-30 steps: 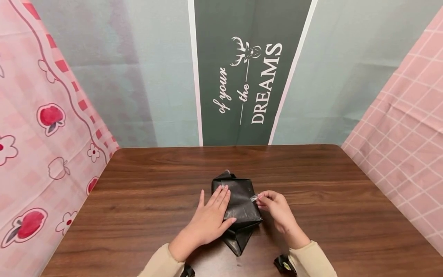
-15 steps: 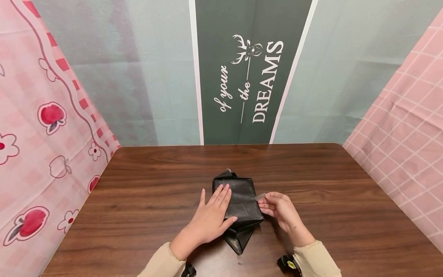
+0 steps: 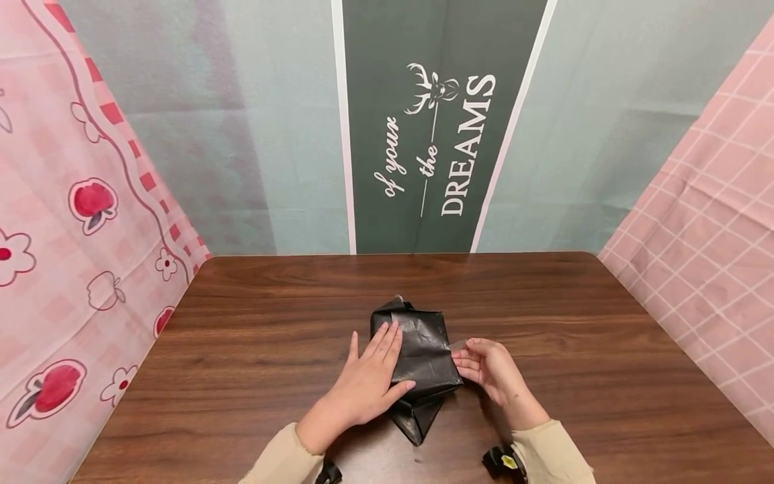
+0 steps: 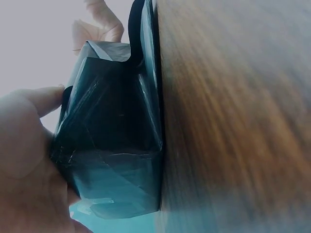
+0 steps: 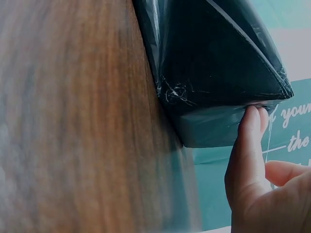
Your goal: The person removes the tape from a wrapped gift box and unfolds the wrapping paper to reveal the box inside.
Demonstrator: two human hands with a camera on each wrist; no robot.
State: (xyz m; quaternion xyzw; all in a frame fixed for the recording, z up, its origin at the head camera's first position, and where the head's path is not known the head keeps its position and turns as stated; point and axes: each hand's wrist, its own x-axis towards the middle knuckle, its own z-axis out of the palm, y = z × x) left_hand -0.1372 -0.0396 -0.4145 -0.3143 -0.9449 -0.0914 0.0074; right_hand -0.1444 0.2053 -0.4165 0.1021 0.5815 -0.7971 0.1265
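A box-shaped package wrapped in black plastic lies on the table, a folded pointed flap sticking out at its near end. Spread across its top left part, my left hand presses down with fingers straight. At the package's right edge my right hand pinches a strip of clear tape between thumb and index finger. The right wrist view shows that tape running from the package edge to the thumb, with other fingers touching the package side. In the left wrist view the wrapping's folded end faces the camera.
The brown wood-grain table extends round the package on all sides. Behind its far edge hangs a grey-green cloth with white lettering. Pink patterned cloths flank it, one on the left and one on the right.
My right hand has shifted slightly right and toward me, drawing the tape off the package's top so it stretches out past the edge. My left hand has stayed on the package.
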